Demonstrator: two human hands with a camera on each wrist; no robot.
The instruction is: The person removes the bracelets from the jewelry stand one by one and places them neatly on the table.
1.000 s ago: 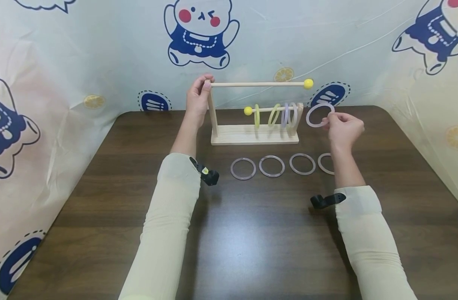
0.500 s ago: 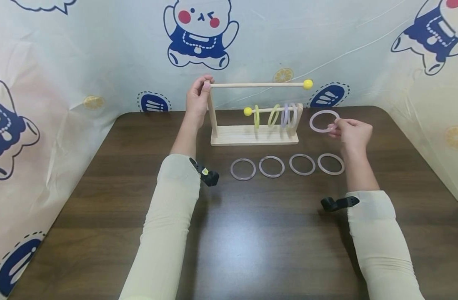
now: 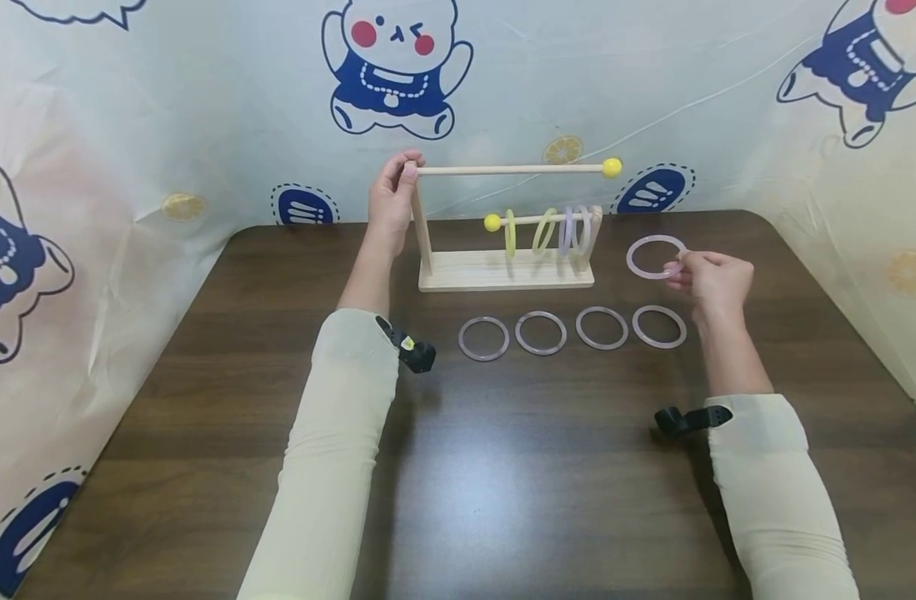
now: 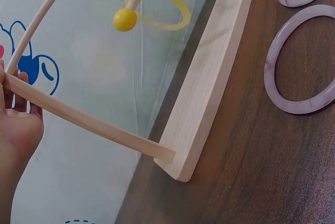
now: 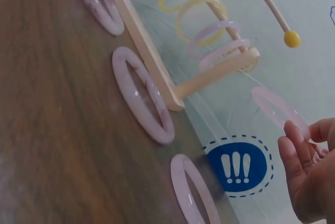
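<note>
A wooden bracelet stand (image 3: 506, 272) with two rods stands at the back of the table. My left hand (image 3: 391, 202) grips the top of its taller left post, where the upper rod begins. My right hand (image 3: 720, 283) pinches a pale pink bangle (image 3: 632, 260) between thumb and fingers, held above the table to the right of the stand. On the lower rod hang yellow bangles (image 3: 510, 235) and lilac ones (image 3: 566, 233). The upper rod (image 3: 510, 170) carries no bangle and ends in a yellow ball (image 3: 612, 167).
Several pale purple bangles lie in a row before the stand, from the leftmost bangle (image 3: 483, 357) to the rightmost bangle (image 3: 659, 345). The dark wooden table (image 3: 458, 500) reaches back to a printed cloth (image 3: 225, 100) hanging behind and at both sides.
My right hand has moved right and toward me with the bangle, away from the stand, uncovering the rightmost bangle in the row. My left hand keeps its grip on the post.
</note>
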